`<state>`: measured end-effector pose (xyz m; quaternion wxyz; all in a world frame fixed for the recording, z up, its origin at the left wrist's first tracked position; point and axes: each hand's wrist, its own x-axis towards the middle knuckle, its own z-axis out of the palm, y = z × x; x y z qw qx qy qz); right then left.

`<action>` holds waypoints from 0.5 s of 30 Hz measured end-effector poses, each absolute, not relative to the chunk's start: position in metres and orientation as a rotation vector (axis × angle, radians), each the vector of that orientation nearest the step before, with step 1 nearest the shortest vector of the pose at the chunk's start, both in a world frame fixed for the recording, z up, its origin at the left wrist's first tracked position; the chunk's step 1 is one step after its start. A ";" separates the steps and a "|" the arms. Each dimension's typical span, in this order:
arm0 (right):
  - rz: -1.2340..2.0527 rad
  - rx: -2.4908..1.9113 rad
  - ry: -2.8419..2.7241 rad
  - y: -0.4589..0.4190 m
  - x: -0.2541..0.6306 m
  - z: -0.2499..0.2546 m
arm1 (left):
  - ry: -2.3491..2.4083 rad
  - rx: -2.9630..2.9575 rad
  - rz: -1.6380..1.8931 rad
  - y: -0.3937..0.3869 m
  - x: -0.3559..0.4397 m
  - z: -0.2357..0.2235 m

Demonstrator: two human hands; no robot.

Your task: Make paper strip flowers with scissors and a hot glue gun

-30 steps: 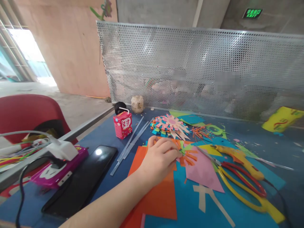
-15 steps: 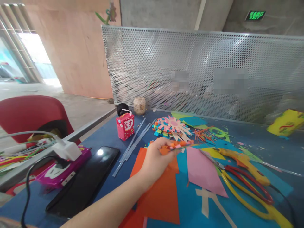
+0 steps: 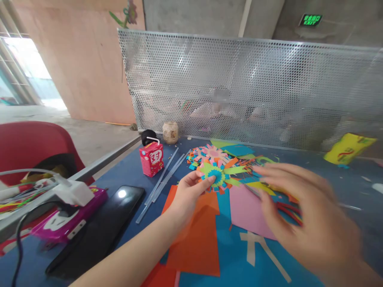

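My left hand pinches a layered paper flower between thumb and fingers, above the orange paper. The flower has a blue centre, a green fringed ring and green, orange and pink strips around it. My right hand, smeared a little by motion, has its thumb and fingers apart and holds nothing. It hovers over the scissors, whose red handle shows partly behind it. Beneath lies pink paper. More fringed paper flowers lie in a pile behind the held one.
To the left are a red drink box, clear glue sticks, a black phone and a purple power strip. A glass jar stands by the perforated metal screen. A yellow packet lies at right.
My right hand has come into view from the right, over the scissors and glue gun. My left hand has turned the paper flower from edge-on so that its blue centre shows.
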<state>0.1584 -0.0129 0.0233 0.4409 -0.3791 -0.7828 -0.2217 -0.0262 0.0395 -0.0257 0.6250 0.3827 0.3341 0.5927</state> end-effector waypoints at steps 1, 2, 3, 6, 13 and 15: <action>-0.597 -0.925 -1.953 -0.006 0.153 0.026 | 0.761 0.900 1.361 0.039 -0.026 -0.024; -0.613 -0.899 -1.940 0.000 0.149 0.026 | 0.757 0.924 1.362 0.038 -0.026 -0.023; -0.631 -0.894 -1.935 0.005 0.146 0.025 | 0.756 0.950 1.363 0.037 -0.026 -0.022; -0.614 -0.948 -1.930 0.011 0.144 0.013 | 0.770 1.006 1.367 0.035 -0.024 -0.018; -0.418 -1.111 -1.837 0.009 0.160 -0.003 | 0.750 1.084 1.307 0.034 -0.020 -0.021; -0.374 -1.168 -1.799 0.010 0.164 -0.003 | 0.785 1.149 1.312 0.034 -0.020 -0.022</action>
